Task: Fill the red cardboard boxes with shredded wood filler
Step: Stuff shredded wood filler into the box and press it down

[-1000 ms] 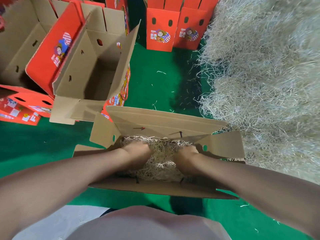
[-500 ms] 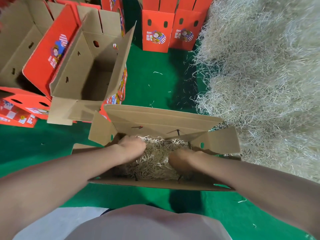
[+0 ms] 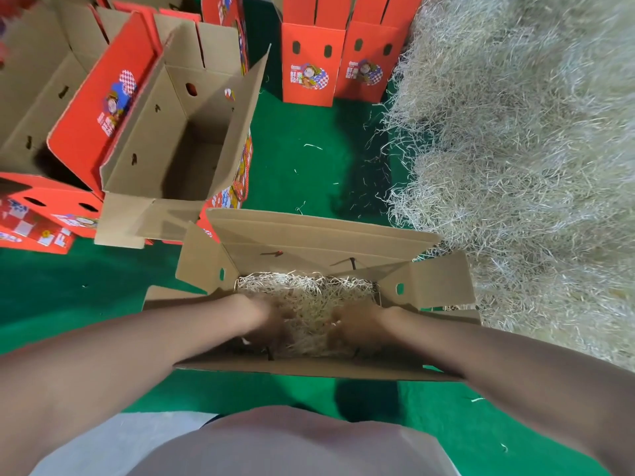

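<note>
The open box [image 3: 309, 242] sits on the green floor [image 3: 309, 159] directly in front of the person, its four flaps folded outward and its mouth facing straight up. Its long axis runs left to right across the view, with the short end flaps at the left and right. A bed of shredded wood filler [image 3: 305, 297] already covers the bottom from wall to wall, though it lies well below the rim, so this box looks only partly filled.

Both hands are down inside it, pressed into the filler. The left hand [image 3: 266, 321] is near the left end and the right hand [image 3: 354, 324] near the right end; both are blurred, so whether the fingers are spread flat or closed on strands cannot be told.

The large filler pile [image 3: 515, 149] rises just to the right, touching the box's right flap, so more material is close at hand.

Much of the task appears to remain. The neighbouring empty box [image 3: 192, 146] to the left shows a bare bottom, and two upright red boxes [image 3: 336, 63] stand further back, their insides hidden. More boxes crowd the left edge.
</note>
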